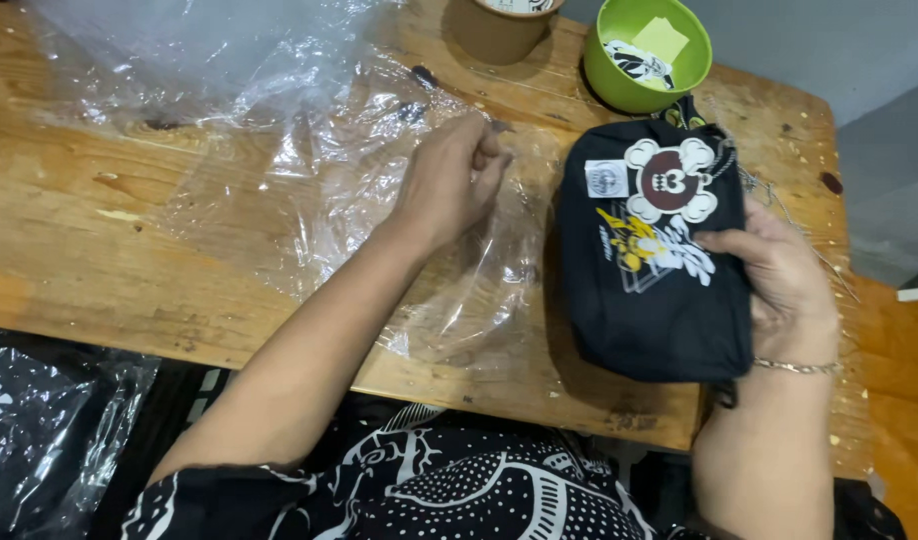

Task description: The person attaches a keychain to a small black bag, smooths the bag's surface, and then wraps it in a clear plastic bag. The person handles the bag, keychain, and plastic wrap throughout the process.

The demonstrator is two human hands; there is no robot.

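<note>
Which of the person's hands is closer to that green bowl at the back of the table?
Right. The right hand grips the black pouch just below the green bowl; the left hand lies farther off on the clear plastic sheet.

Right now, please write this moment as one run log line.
left hand: pinching clear plastic bag | right hand: holding black pouch | wooden table

bare forearms, a thin metal bracelet (pixel 799 367) at the right wrist, black white-patterned clothing (pixel 459 485).
</note>
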